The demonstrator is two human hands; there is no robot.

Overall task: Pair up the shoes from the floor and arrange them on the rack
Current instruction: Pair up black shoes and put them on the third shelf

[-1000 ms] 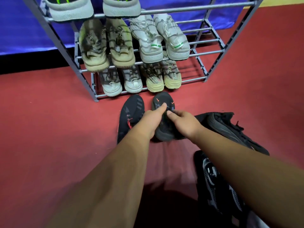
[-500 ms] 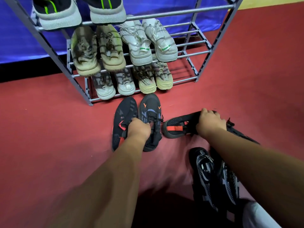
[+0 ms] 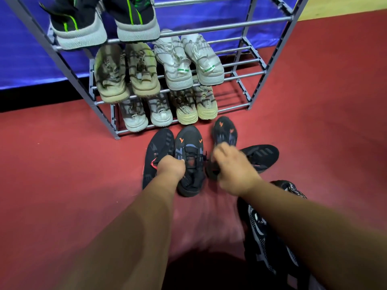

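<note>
A grey metal rack (image 3: 270, 74) holds several light pairs and, on its top tier, a black-and-green pair (image 3: 104, 24). On the red floor in front lie a black shoe with a pink loop (image 3: 159, 147) and, beside it, a black shoe with orange marks (image 3: 189, 143). My left hand (image 3: 170, 169) is closed over the collars of both. My right hand (image 3: 234, 168), blurred, grips a second orange-marked black shoe (image 3: 225, 130), toe toward the rack, just right of its match. A black shoe with grey stripes (image 3: 262, 154) lies behind my right hand.
Black-and-white patterned shoes (image 3: 270, 252) lie at the lower right, partly under my right arm. A blue wall panel (image 3: 25, 59) runs behind the rack. The right end of each rack tier has bare bars. Red floor spreads to the left and right.
My right hand has lifted the second orange-marked shoe from its side and swung it leftward, toe toward the rack, beside its match. My left hand has stayed on the two shoes.
</note>
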